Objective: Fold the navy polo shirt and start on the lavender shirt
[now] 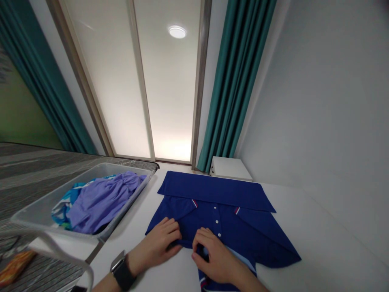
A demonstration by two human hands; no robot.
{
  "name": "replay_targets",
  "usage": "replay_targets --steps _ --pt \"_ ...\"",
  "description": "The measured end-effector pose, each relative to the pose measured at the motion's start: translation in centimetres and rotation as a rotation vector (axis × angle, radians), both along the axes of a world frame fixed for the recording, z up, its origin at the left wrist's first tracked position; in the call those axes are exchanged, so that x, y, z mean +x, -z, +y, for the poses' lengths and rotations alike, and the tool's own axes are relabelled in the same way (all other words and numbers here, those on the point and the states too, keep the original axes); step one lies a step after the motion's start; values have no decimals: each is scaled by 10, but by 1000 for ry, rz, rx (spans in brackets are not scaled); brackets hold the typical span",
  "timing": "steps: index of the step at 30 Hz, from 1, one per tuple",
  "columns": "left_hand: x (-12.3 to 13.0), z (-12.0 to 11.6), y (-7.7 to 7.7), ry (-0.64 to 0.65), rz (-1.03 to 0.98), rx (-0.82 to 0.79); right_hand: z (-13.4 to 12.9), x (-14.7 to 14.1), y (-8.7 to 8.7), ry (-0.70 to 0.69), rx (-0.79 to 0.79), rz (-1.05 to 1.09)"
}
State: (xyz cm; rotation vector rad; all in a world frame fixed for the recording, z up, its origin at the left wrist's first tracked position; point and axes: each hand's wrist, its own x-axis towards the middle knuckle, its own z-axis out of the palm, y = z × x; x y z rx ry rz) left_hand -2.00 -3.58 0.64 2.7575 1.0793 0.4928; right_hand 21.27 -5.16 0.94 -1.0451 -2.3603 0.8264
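Head view: a royal-blue polo shirt with white buttons [209, 215] is seen lying on a white desk [306, 239], directly in front of the wearer, with a wide band of cloth turned over along its far side. Its near part is gathered between two bare hands. The left hand [154, 247], with a black smartwatch [121, 271] strapped at the wrist, is curved over the cloth, its fingers [170, 229] pressed together and bent around a fold. The right hand [217, 259] is placed just beside it, its fingers bent and pinching the blue fabric, while a pale blue edge is shown beneath. A grey rectangular tray [60, 190] is set at the desk's left edge, holding a crumpled lilac shirt [103, 202] and a teal patterned cloth [62, 211]. A white box [231, 168] is placed beyond the shirt, beneath a teal curtain [240, 73]. No brand, label or writing can be read
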Motion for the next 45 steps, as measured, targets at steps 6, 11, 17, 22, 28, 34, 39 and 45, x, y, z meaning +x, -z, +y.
replay_targets --steps 6,11,17,22,28,34,39,45 --pt "-5 5 3 34 69 158 -3 1 -4 -18 -29 -61" --pt "-18 9 -1 77 188 232 -5 1 -2 -96 -8 -144" --pt "-35 9 -12 110 278 279 -6 2 -1 -149 -11 -147" --pt "-54 8 -17 46 241 255 -6 3 -7 -198 -40 -137" --pt "-76 12 -5 51 277 296 -8 4 -24 -328 -47 -163" --pt "-87 10 -6 75 291 295 -10 3 -35 -392 -40 -174" --pt "-93 2 -12 79 189 233 -11 3 -31 -302 -33 -120" --pt "-99 -2 0 -74 11 140 6 -10 -25 -156 15 -64"
